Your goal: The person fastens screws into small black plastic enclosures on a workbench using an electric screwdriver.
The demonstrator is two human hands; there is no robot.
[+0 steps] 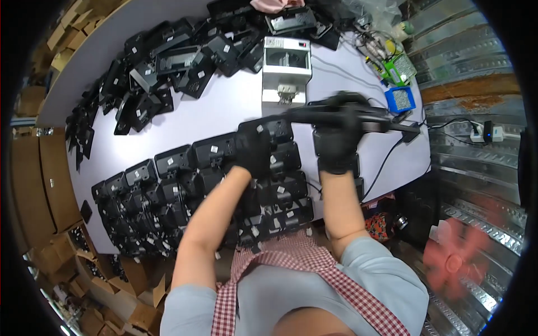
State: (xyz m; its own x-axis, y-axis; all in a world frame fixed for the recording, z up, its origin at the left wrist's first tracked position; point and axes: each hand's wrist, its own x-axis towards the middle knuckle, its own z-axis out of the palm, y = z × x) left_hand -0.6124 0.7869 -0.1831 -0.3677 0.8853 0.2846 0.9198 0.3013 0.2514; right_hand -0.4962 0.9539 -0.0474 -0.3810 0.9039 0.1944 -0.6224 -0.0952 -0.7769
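Both my hands wear black gloves. My right hand (339,137), blurred by motion, is closed around a long black tool that looks like an electric screwdriver (311,115). It lies sideways above the table, a thin end pointing right. My left hand (255,148) rests over a black plastic housing (274,129) in the back row of units; its fingers blend into the dark plastic. Rows of similar black housings (174,161) with small white labels and cables spread leftward and toward me. Some more housings show under my right hand and wrist.
A white screw-feeder-like machine (287,70) stands at the back middle. Black housings (193,59) are heaped along the far left. To the right are a blue bin (400,99) of small parts, a green tray (399,68) and a black cable (384,168). A red fan (455,260) spins at lower right.
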